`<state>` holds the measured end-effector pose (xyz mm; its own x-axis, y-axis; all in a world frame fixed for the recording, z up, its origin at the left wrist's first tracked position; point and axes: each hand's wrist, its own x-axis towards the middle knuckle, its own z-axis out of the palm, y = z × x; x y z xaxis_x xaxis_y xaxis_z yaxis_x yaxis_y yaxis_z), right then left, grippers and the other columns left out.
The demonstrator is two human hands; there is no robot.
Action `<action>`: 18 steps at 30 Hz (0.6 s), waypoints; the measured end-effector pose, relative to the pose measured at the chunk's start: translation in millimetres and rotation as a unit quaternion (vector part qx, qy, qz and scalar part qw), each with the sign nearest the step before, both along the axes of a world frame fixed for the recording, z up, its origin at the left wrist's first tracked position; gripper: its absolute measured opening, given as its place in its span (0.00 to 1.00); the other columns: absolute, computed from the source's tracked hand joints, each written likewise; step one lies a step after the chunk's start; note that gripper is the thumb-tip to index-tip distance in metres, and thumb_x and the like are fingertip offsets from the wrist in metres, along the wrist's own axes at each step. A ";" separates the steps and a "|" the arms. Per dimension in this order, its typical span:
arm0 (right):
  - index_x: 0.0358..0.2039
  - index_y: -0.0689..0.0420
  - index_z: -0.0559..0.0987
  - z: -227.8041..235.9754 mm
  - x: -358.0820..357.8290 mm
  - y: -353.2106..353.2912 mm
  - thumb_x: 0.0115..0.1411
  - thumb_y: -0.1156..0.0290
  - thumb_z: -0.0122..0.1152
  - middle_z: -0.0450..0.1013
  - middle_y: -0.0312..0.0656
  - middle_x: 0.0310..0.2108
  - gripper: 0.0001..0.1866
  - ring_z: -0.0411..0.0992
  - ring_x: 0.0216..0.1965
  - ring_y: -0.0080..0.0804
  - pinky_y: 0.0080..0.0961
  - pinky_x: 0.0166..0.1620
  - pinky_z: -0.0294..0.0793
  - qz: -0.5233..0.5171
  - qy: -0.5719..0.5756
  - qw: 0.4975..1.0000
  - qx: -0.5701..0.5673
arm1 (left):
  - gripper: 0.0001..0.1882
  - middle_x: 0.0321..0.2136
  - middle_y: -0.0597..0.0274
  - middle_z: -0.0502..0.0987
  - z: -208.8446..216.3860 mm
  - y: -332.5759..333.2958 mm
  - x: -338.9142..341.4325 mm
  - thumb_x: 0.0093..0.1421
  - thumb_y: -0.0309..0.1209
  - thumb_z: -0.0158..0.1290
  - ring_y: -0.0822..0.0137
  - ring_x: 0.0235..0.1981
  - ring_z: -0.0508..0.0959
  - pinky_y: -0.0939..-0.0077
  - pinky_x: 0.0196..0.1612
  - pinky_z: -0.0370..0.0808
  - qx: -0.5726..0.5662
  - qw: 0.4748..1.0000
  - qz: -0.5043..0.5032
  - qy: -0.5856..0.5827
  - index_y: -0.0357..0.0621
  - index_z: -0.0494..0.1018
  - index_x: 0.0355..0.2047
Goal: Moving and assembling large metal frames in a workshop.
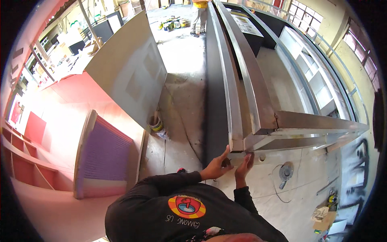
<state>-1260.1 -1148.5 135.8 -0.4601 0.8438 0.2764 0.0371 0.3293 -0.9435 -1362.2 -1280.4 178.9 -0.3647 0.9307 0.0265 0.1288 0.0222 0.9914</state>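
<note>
A long metal frame (258, 90) of square tubes runs away from me, with its near corner just in front of my hands. Along its left side stands a black panel (215, 97). My left hand (217, 166) is at that near corner, one finger raised against the tube's end and the others curled below. Close beside it, my right hand (243, 168) reaches up with bent fingers to the underside of the corner. Both hands are closed, but what sits between the fingertips is too small or hidden to make out.
A large grey-white board (129, 72) stands at left, with a paint bucket (155, 123) by its foot. Nearer are a purple ridged panel (105, 153) and pink shelving (36, 173). A round fan-like device (286, 172) with a cord lies at right. A person (199, 18) stands far ahead near several cans (173, 23).
</note>
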 end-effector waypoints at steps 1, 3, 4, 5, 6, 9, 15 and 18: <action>0.58 0.65 0.63 0.9 -3.8 -0.7 0.68 0.51 0.41 0.64 0.48 0.56 0.30 0.61 0.56 0.37 0.31 0.59 0.57 -0.034 0.033 0.996 -0.069 | 0.51 0.29 0.57 0.76 2.3 0.6 -0.4 0.57 0.26 0.57 0.68 0.30 0.75 0.72 0.40 0.73 0.001 1.000 0.019 0.023 0.48 0.31 0.68; 0.57 0.65 0.64 8.1 -10.8 -0.2 0.68 0.48 0.41 0.64 0.49 0.55 0.32 0.62 0.56 0.37 0.31 0.58 0.57 -0.068 0.067 0.986 -0.139 | 0.50 0.29 0.58 0.75 4.2 2.2 -0.5 0.58 0.26 0.57 0.70 0.30 0.75 0.74 0.40 0.73 0.001 0.998 0.038 0.047 0.48 0.32 0.68; 0.57 0.66 0.64 13.3 -11.6 0.6 0.67 0.47 0.41 0.65 0.50 0.55 0.33 0.62 0.55 0.38 0.32 0.58 0.57 -0.050 0.071 0.985 -0.146 | 0.48 0.27 0.57 0.75 0.7 3.4 -0.7 0.57 0.26 0.57 0.69 0.27 0.74 0.74 0.38 0.73 0.010 0.998 0.054 0.042 0.45 0.35 0.68; 0.57 0.67 0.64 18.8 -12.8 0.7 0.67 0.46 0.41 0.65 0.51 0.54 0.34 0.63 0.55 0.39 0.32 0.58 0.57 -0.029 0.074 0.985 -0.153 | 0.47 0.25 0.56 0.75 -2.2 4.3 -1.2 0.57 0.27 0.57 0.69 0.25 0.74 0.74 0.36 0.73 0.020 0.996 0.073 0.038 0.42 0.37 0.68; 0.57 0.67 0.64 22.5 -13.6 -0.1 0.67 0.46 0.41 0.65 0.51 0.54 0.34 0.63 0.55 0.39 0.32 0.58 0.57 -0.026 0.074 0.985 -0.153 | 0.47 0.25 0.56 0.75 -5.2 4.7 -1.1 0.57 0.27 0.57 0.69 0.25 0.74 0.74 0.36 0.73 0.020 0.996 0.075 0.038 0.42 0.37 0.68; 0.56 0.67 0.65 27.4 -13.3 -0.9 0.67 0.45 0.41 0.65 0.52 0.54 0.35 0.63 0.54 0.41 0.32 0.58 0.57 -0.032 0.044 0.994 -0.099 | 0.45 0.25 0.56 0.74 -6.3 5.5 1.5 0.58 0.27 0.57 0.69 0.25 0.73 0.74 0.36 0.73 0.061 0.992 0.100 0.047 0.41 0.40 0.67; 0.54 0.69 0.66 9.2 -13.2 8.6 0.68 0.46 0.38 0.67 0.55 0.52 0.34 0.65 0.52 0.44 0.34 0.57 0.59 -0.090 -0.024 0.992 -0.080 | 0.46 0.25 0.66 0.71 -1.8 5.2 5.9 0.59 0.23 0.56 0.77 0.27 0.69 0.80 0.35 0.71 0.045 0.993 0.103 0.019 0.55 0.38 0.69; 0.53 0.69 0.67 13.8 -13.5 8.7 0.68 0.48 0.38 0.68 0.56 0.51 0.33 0.65 0.52 0.46 0.34 0.56 0.59 -0.064 -0.020 0.995 -0.076 | 0.47 0.24 0.66 0.71 -0.9 4.2 6.3 0.59 0.24 0.56 0.76 0.26 0.68 0.80 0.34 0.71 0.042 0.993 0.108 0.026 0.58 0.38 0.69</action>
<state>-1273.6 -1139.8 149.6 -0.3549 0.9265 0.1254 0.1070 0.1735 -0.9790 -1355.9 -1276.1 177.9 -0.5521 0.8243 0.1253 0.1814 -0.0280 0.9830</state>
